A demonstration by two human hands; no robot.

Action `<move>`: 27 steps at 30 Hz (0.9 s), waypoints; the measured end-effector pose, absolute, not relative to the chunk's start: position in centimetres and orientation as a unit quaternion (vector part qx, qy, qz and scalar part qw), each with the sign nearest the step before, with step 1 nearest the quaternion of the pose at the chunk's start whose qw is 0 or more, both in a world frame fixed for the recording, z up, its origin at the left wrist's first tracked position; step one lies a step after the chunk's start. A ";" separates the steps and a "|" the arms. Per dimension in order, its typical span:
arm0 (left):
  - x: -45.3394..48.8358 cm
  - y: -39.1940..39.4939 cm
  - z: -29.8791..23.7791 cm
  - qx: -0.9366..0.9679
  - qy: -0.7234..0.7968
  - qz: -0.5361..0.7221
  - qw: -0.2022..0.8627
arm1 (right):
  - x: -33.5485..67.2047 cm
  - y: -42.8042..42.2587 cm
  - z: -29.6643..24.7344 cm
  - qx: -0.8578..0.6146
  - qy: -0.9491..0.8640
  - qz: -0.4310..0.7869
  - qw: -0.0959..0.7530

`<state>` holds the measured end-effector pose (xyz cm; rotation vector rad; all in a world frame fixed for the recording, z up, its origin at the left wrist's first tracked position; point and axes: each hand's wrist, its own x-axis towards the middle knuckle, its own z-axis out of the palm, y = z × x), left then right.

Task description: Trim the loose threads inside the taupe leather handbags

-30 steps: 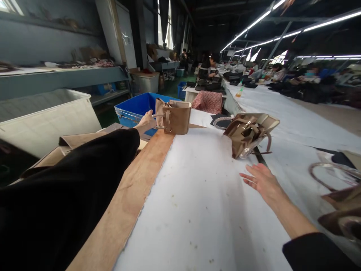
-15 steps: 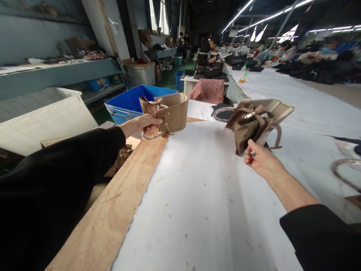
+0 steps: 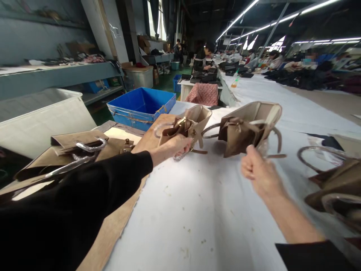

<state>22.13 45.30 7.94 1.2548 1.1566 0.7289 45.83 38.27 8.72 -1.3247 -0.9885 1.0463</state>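
My left hand (image 3: 180,146) is closed on a brown handbag (image 3: 199,118), at its plastic-wrapped handle near the front. That bag is gaping at the top and sits at the left side of the white-covered table. My right hand (image 3: 255,165), a little blurred, is curled into a fist just in front of a second brown handbag (image 3: 235,139). This one stands with its top open, its handles and straps sticking out to both sides. Whatever the right fingers hold is hidden.
More brown handbags lie at left (image 3: 84,146) and at the right edge (image 3: 335,184). A blue bin (image 3: 132,116) and a white tub (image 3: 42,116) stand beyond the plywood edge (image 3: 146,141). A pink quilted cloth (image 3: 203,94) is ahead; people work farther back.
My left hand has brought its handbag rightward, close beside the other bag. My right hand has come slightly nearer and lower. The view has turned, showing more bags at left and right.
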 end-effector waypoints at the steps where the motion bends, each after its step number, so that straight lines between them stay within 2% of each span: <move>1: 23.0 44.7 7.1 0.537 0.506 0.312 0.598 | 46.4 37.9 11.1 -0.560 -0.413 0.439 0.569; 4: 24.7 43.8 6.2 0.532 0.510 0.305 0.603 | 46.9 34.7 16.6 -0.549 -0.447 0.451 0.544; 6: 24.8 43.0 7.2 0.527 0.512 0.310 0.603 | 46.1 30.7 17.9 -0.549 -0.445 0.443 0.551; 9: 23.7 40.0 10.0 0.524 0.505 0.350 0.590 | 44.3 23.1 16.2 -0.556 -0.409 0.456 0.562; 14: 20.9 29.4 13.0 0.539 0.451 0.384 0.599 | 41.7 9.8 9.7 -0.600 -0.396 0.545 0.432; 16: 20.2 24.4 13.0 0.531 0.450 0.371 0.615 | 41.3 5.7 7.7 -0.599 -0.390 0.563 0.415; 19: 19.5 17.8 13.0 0.518 0.449 0.355 0.635 | 42.1 1.9 6.1 -0.642 -0.393 0.529 0.391; 21: 19.2 14.0 13.4 0.508 0.455 0.360 0.637 | 43.2 0.4 6.0 -0.671 -0.392 0.495 0.388; 27: 18.6 4.5 13.5 0.492 0.429 0.396 0.645 | 44.9 -3.4 7.8 -0.630 -0.425 0.480 0.438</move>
